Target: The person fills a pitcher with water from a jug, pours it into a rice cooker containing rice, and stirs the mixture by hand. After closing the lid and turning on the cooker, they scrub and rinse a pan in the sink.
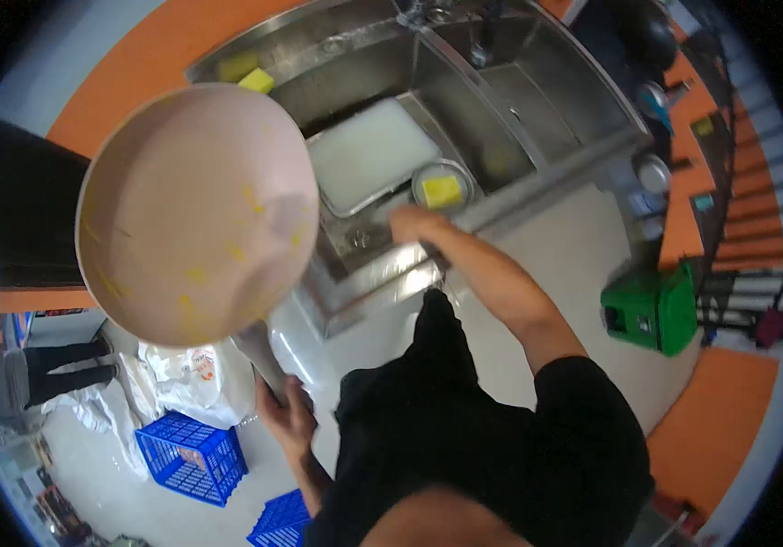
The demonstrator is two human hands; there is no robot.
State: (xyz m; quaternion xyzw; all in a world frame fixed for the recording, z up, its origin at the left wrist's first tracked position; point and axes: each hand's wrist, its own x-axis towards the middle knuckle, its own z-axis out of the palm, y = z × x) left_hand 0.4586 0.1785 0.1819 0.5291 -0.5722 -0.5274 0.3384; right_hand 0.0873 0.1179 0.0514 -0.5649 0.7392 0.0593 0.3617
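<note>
A large frying pan point(195, 210) is held up at the left, its pale inner face towards me and marked with yellow smears. My left hand point(291, 415) is wrapped round its handle point(264, 360). Over the front edge of the sink, my right hand point(414, 225) looks curled closed, and blur hides what it holds, if anything. Just beyond it, a yellow sponge point(441, 191) rests in a round metal bowl point(470, 187). Beside the bowl, inside the left basin, lies a tray point(344, 211) with whitish contents point(378, 150).
The steel double sink point(546, 169) has another yellow sponge point(257, 81) on its far left rim. Blue crates point(192, 456) and white bags point(195, 383) lie on the floor at lower left, near another person's legs point(63, 369). A green bin point(651, 310) stands at right.
</note>
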